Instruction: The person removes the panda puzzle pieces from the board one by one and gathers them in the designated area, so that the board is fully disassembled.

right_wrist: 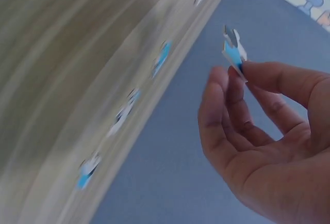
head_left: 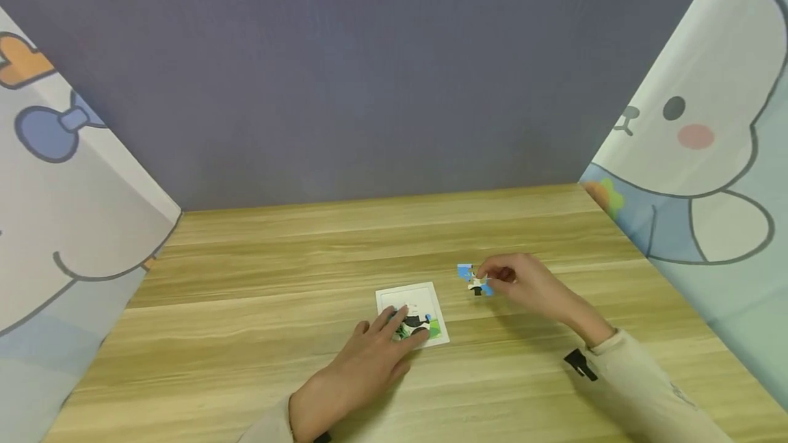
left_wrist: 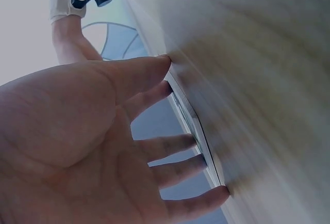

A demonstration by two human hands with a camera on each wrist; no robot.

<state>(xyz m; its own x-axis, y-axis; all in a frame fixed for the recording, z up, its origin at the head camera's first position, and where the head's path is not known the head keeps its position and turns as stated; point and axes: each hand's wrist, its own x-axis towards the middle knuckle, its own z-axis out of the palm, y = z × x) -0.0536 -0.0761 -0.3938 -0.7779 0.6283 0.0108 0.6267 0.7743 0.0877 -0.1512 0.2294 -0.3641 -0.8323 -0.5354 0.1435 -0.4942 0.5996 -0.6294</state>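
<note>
A white-framed puzzle board point(head_left: 394, 297) lies on the table, with a black, white and green picture point(head_left: 418, 322) filling its lower part. My left hand point(head_left: 363, 364) rests on it with fingers spread and fairly straight, hiding some of the picture. To the board's right, my right hand point(head_left: 526, 286) is over a small cluster of loose pieces. In the right wrist view its thumb and fingers pinch a blue-and-white puzzle piece point(right_wrist: 234, 52), raised off the table. Several loose pieces lie below, among them a blue piece point(right_wrist: 161, 58) and a blue-and-white piece point(right_wrist: 88, 171).
The wood-grain table point(head_left: 265, 292) ends at a grey panel point(head_left: 369, 87) at the back. Cartoon-printed panels flank it on the left point(head_left: 92, 210) and right point(head_left: 695, 122). A black wrist device point(head_left: 580, 365) is by the right sleeve.
</note>
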